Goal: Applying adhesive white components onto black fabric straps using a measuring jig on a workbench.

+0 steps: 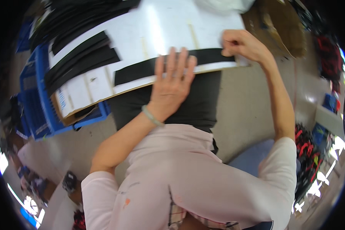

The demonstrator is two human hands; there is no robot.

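Observation:
A long black fabric strip [136, 71] lies along the near edge of a white board [168, 32]. My left hand [170, 82] rests flat across the middle of the strip, its fingers stretched out and a pale bangle [152, 116] on the wrist. At the strip's right end is my right hand [242, 44], closed with the fingers curled in. Whatever those fingers hold, if anything, is hidden. Left of the strip, more black fabric pieces [82, 61] lie overlapping on the board.
A stack of black fabric [76, 19] sits at the far left. Below the board's left end stands a blue plastic crate [38, 96]. An open cardboard box [281, 28] is beyond the right end, and a white plastic bag [228, 4] lies at the back. A blue seat [249, 157] shows beside me.

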